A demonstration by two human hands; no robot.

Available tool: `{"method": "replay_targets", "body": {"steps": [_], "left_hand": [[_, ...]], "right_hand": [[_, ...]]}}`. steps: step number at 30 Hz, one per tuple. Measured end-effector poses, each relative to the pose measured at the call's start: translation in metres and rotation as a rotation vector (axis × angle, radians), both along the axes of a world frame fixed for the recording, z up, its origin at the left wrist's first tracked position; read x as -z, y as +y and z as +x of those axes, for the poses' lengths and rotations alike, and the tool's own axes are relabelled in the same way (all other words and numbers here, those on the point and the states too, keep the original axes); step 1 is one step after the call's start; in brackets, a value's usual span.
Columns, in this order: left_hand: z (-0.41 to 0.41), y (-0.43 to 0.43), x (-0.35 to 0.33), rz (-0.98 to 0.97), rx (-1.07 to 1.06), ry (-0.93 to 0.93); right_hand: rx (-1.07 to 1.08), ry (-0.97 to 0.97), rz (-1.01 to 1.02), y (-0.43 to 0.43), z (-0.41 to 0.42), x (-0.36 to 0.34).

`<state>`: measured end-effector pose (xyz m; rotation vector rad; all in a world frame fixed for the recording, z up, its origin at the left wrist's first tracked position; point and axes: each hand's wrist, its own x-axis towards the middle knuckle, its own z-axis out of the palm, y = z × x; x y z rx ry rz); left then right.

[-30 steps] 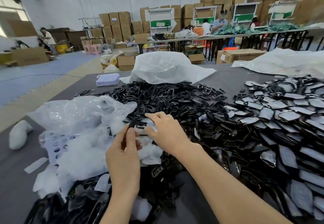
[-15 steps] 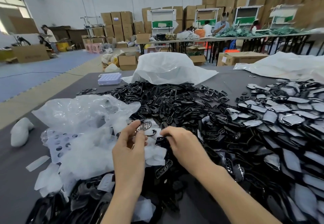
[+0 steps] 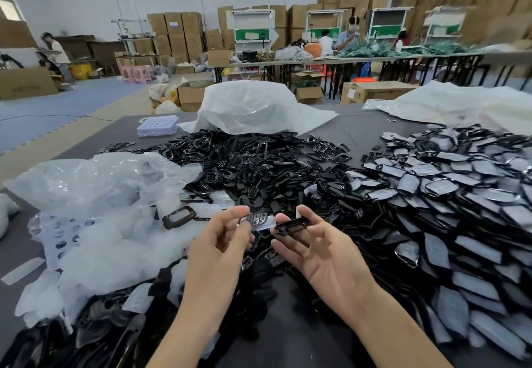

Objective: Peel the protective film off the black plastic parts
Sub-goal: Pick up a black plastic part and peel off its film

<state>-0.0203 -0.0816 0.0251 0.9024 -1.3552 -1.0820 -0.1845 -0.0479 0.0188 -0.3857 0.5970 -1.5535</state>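
1. Head view: both hands are raised just above the dark desk, close together near the middle of the frame, over the near edge of a heap of parts.
2. The left hand shows its back. Its grip is nearly closed, thumb and forefinger pinching a film strip, a small greyish piece with button-shaped openings.
3. The right hand is turned palm up. Its grip is half closed, holding the black plastic part between the thumb above and the curled fingers below.
4. The strip and the part sit just beside each other between the two hands. The blur there hides whether they touch.
5. Behind the hands lies a bare parts pile, glossy black frames tangled together.
6. On the right, a covered parts pile spreads wide, each piece with grey film facing up.
7. On the left sits a crumpled clear bag, with a peeled film heap in front of it.
8. A single black frame rests at that heap's right edge, near the left hand.
9. At the far side of the desk stands a white bag, with a lilac tray just to its left.
10. Beyond, cardboard boxes are stacked by the wall, and people stand at a long far desk.
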Motion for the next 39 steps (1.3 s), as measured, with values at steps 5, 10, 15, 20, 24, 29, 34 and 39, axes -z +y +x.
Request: {"method": "replay_targets", "body": {"steps": [5,10,15,20,24,29,34,39], "left_hand": [[-0.008,0.002,0.005,0.029,0.030,-0.003],[-0.011,0.004,0.008,0.027,0.044,-0.060],[-0.010,0.009,0.006,0.019,0.087,-0.141],[-0.011,0.009,0.005,0.041,0.080,-0.146],[-0.011,0.009,0.004,0.036,0.073,-0.145],[-0.012,0.008,0.005,0.057,0.073,-0.064],[-0.013,0.008,0.006,0.034,0.078,-0.139],[-0.011,0.006,0.008,0.031,0.083,-0.211]], "right_hand": [[0.064,0.020,0.087,-0.005,-0.002,0.002],[0.105,0.360,0.045,-0.002,-0.001,0.007],[0.057,0.507,0.019,0.002,0.000,0.009],[0.067,0.524,0.015,0.001,0.001,0.007],[0.064,0.447,0.023,-0.001,0.000,0.009],[0.112,0.660,0.023,-0.001,-0.005,0.010],[0.202,1.059,-0.047,0.006,-0.004,0.012],[0.223,1.188,-0.103,0.009,0.001,0.011]]}}
